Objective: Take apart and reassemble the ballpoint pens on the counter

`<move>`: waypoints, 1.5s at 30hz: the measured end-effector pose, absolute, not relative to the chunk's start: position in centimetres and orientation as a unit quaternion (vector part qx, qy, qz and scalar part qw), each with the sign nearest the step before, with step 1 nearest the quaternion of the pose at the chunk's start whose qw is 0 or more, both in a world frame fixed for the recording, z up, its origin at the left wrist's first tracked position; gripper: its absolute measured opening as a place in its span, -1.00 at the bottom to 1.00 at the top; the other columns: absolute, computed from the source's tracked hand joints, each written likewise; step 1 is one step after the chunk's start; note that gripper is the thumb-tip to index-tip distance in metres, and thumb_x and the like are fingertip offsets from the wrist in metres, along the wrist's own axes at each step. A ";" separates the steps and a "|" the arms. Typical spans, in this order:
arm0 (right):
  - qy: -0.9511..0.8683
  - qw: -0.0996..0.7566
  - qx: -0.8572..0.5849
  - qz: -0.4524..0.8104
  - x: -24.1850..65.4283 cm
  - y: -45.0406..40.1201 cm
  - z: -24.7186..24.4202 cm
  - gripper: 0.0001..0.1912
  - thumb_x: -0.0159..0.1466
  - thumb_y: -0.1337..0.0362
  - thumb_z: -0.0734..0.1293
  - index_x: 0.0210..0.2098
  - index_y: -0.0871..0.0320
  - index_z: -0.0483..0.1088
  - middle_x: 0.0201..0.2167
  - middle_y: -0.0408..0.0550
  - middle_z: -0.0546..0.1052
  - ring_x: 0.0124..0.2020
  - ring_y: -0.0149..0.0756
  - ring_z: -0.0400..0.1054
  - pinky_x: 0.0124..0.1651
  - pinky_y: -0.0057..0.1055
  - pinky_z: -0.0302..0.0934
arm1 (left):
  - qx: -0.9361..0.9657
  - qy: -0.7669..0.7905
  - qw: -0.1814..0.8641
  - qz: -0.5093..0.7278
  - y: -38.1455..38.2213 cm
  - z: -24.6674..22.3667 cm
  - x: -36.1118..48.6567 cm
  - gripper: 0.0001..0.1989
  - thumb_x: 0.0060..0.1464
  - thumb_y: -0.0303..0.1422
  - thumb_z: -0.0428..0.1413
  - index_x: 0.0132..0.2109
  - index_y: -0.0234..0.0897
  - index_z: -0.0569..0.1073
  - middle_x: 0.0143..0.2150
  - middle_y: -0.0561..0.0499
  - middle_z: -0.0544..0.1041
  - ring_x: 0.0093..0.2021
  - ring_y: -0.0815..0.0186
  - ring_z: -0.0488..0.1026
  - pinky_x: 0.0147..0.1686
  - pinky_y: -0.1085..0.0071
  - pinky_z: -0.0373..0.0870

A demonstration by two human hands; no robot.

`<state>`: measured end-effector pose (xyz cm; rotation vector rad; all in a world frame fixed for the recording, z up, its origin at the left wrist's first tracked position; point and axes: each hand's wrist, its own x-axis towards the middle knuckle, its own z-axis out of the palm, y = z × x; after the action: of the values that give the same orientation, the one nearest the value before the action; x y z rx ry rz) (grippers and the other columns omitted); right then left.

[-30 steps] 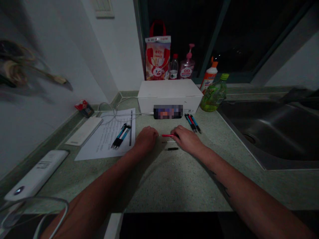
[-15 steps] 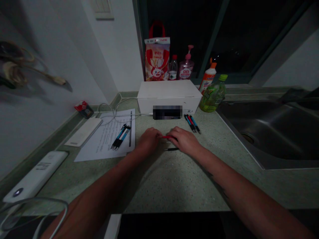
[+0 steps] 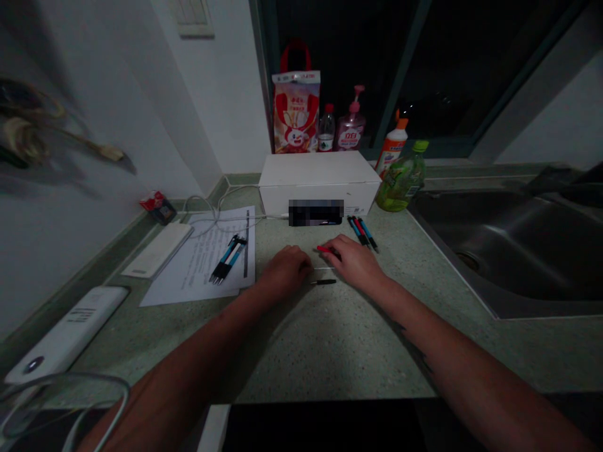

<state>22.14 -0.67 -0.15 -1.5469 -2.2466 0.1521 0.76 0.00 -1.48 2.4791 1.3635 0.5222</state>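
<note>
My right hand [image 3: 357,258] is closed on a red pen barrel [image 3: 323,249], whose end sticks out to the left past the fingertips. Low over the counter, my left hand [image 3: 288,268] has its fingers pinched at the left end of a thin whitish pen refill [image 3: 323,269]; the fingertips are partly hidden. The refill's right end reaches close to my right hand. Just below lies a black pen part with a metal tip [image 3: 324,282], touched by neither hand. Several assembled pens [image 3: 362,233] in blue, red and black lie beyond my right hand.
Blue and black pens [image 3: 228,259] rest on printed paper [image 3: 198,276] at left. A phone [image 3: 315,216] leans on a white box [image 3: 320,172]. Bottles, including a green one [image 3: 402,182], stand behind. A steel sink [image 3: 541,251] is at right, a white power strip [image 3: 70,333] at left.
My hands have come apart. The red barrel stays in my right hand and tilts, while my left hand has let go of it and dropped to the refill.
</note>
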 end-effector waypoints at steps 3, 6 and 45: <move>-0.804 0.184 -0.564 0.032 22.5 -0.6 0.0 -0.79 0.48 0.19 0.32 -0.06 0.12 0.57 -0.14 0.02 0.59 -0.09 -0.14 0.47 -0.15 -0.32 0.24 | 0.855 0.478 0.111 0.170 0.0 -1.5 0.9 -0.85 0.21 -0.50 0.11 -0.26 -0.25 0.56 -0.22 -0.12 0.57 -0.14 0.10 0.46 -0.08 0.17 0.41; -0.802 0.175 -0.571 0.004 23.0 -0.4 0.1 -0.75 0.49 0.19 0.30 -0.03 0.13 0.59 -0.15 0.04 0.59 -0.04 -0.09 0.45 -0.06 -0.27 0.26 | 0.834 0.505 0.112 0.192 0.2 -1.5 0.7 -0.81 0.23 -0.52 0.05 -0.25 -0.24 0.54 -0.21 -0.12 0.57 -0.15 0.11 0.46 -0.11 0.19 0.40; -0.829 0.159 -0.535 0.034 22.3 -1.1 0.3 -0.58 0.48 0.40 0.18 0.22 -0.01 0.48 -0.02 0.01 0.60 -0.07 -0.17 0.52 -0.13 -0.34 0.29 | 0.892 0.394 0.118 0.186 -1.7 0.4 1.2 -0.89 0.22 -0.31 0.25 -0.13 -0.22 0.57 -0.11 -0.09 0.59 -0.02 0.06 0.49 0.04 0.12 0.38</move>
<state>22.35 -1.12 0.29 -1.5296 -2.3698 0.0973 1.16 -1.73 0.42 2.6093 1.1527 0.5449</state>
